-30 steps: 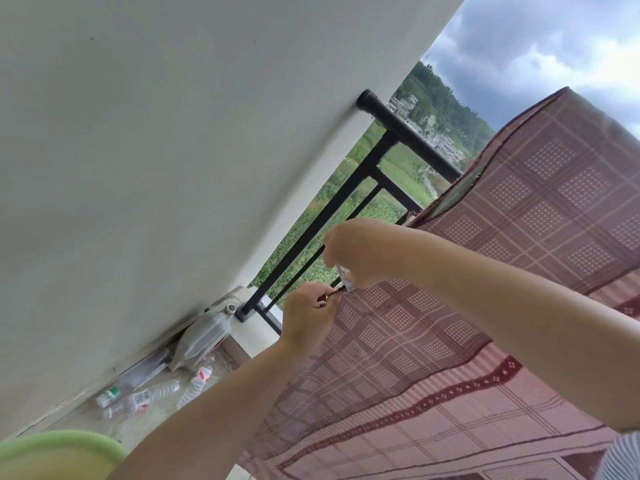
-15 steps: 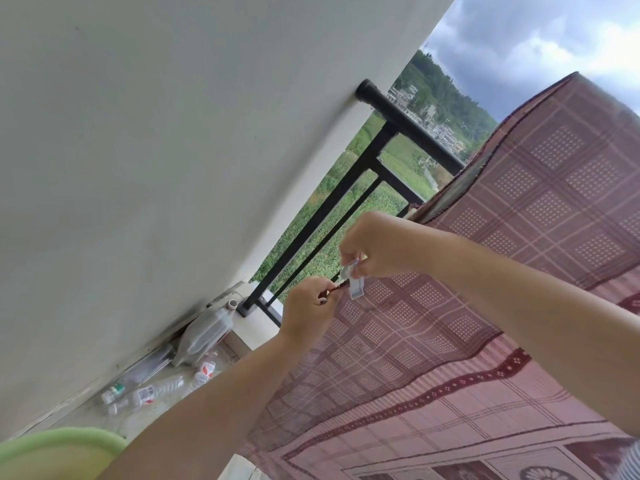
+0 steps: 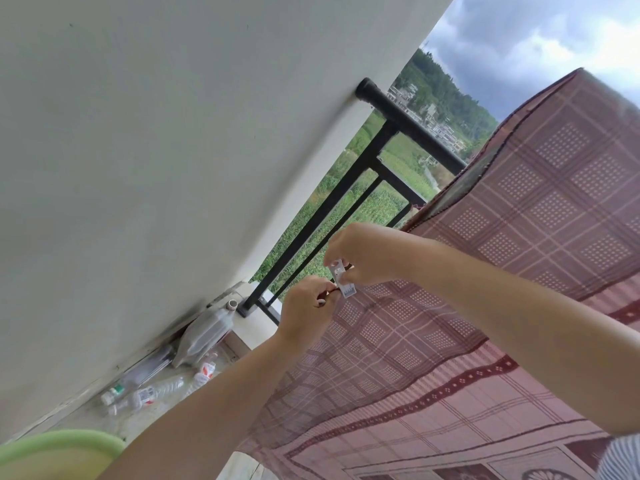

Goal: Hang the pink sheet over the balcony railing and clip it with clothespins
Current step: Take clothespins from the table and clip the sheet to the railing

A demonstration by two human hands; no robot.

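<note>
A: How is the pink sheet (image 3: 519,237) secured?

B: It is draped over the railing (image 3: 412,128); its edge is pinched by the left hand (image 3: 304,308), a clothespin (image 3: 343,280) squeezed in the right hand (image 3: 363,252).

A: The risk?

B: Fabric could be missed if tension is lost.

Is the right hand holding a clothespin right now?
Yes, the right hand pinches a white clothespin at the edge of the pink sheet, next to the left hand.

I see a plain white wall (image 3: 156,150) filling the left. At its foot lie empty plastic bottles (image 3: 145,393) and a clear jug (image 3: 204,334); beyond its far edge, green fields (image 3: 374,202), a wooded hill (image 3: 446,98), grey clouds (image 3: 519,36).
</note>
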